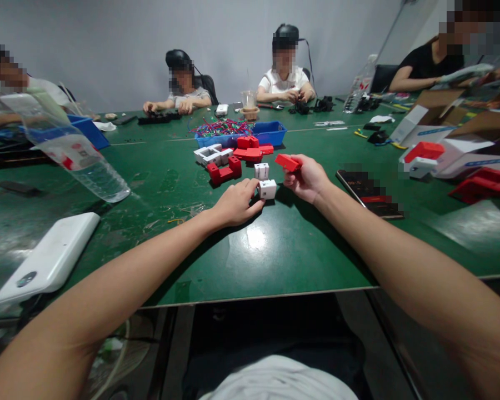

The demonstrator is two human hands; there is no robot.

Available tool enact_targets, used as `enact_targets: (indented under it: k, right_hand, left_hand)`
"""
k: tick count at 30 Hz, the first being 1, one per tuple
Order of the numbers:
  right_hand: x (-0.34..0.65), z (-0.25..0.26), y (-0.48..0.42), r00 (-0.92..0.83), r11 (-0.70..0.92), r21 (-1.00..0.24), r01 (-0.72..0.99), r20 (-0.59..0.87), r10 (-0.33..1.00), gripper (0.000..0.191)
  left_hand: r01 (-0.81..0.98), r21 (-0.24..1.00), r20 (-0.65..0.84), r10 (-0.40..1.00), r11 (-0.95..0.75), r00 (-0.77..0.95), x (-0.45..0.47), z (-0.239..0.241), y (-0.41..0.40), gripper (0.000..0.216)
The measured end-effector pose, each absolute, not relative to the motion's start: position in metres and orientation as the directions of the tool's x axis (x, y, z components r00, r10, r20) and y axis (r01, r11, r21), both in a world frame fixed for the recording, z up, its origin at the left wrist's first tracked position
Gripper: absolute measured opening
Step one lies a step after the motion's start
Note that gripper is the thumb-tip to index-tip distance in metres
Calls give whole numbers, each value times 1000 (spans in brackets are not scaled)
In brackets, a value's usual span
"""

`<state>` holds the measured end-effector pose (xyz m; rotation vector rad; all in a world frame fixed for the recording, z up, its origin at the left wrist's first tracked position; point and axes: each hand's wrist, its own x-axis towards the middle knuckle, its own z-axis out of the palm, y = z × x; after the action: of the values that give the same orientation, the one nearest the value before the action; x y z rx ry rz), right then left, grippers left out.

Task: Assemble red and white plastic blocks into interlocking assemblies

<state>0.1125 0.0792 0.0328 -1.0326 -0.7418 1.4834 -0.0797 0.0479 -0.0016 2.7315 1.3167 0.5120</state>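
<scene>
Going left to right: a water bottle lies tipped on the counter well off to your left, with a white slab-shaped device near the front edge, both clear of your work. Your left hand is pinched on a white cube piece sitting on the counter; a second white cube stands just behind it. Looks like light, rigid plastic, probably a bit slick, so grip the flat sides. Your right hand is closed on a red block, held up off the surface. More red and white parts crowd just behind, and a dark phone lies near your right wrist. The open room is toward you, up to the front edge.
</scene>
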Motion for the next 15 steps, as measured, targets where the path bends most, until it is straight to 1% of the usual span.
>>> enact_targets:
  k: [3,7,15]
  right_hand:
    - [111,33,81,19,-185,-855,-485,-222,975,16]
    - [110,32,81,67,-163,-865,-475,-220,973,15]
    - [110,34,79,73,-162,-837,-523,-233,970,11]
  left_hand:
    - [750,212,265,775,-627,573,-79,-1,47,27]
    - [751,211,266,776,-626,572,-79,0,48,27]
    - [752,208,266,776,-625,571,-79,0,47,27]
